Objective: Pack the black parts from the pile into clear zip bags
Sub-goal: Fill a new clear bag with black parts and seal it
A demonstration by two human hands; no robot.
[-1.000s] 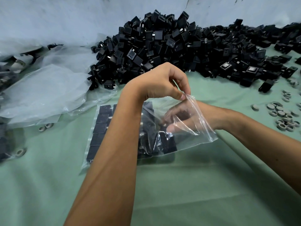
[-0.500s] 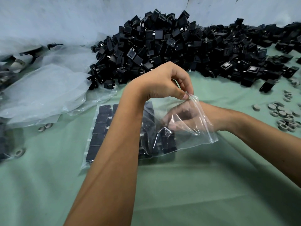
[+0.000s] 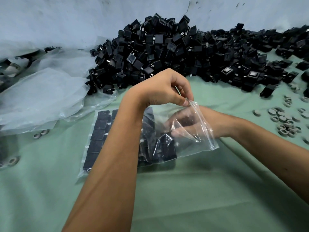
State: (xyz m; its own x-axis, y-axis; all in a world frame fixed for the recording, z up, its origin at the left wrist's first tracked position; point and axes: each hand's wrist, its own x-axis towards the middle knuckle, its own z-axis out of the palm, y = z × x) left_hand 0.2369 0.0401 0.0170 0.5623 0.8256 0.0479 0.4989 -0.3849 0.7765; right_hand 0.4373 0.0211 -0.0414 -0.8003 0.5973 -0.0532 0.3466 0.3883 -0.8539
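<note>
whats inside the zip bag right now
Black parts in rows and the right hand, reaching in through the mouth held by the left hand. The left forearm hides the bag's middle.

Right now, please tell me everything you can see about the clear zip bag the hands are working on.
The clear zip bag is thin glossy plastic lying flat on the green cloth, mouth open toward the right. Black parts fill its left side in neat rows. The left hand pinches and lifts the mouth's upper edge; the right hand reaches inside, seen through the film.
</note>
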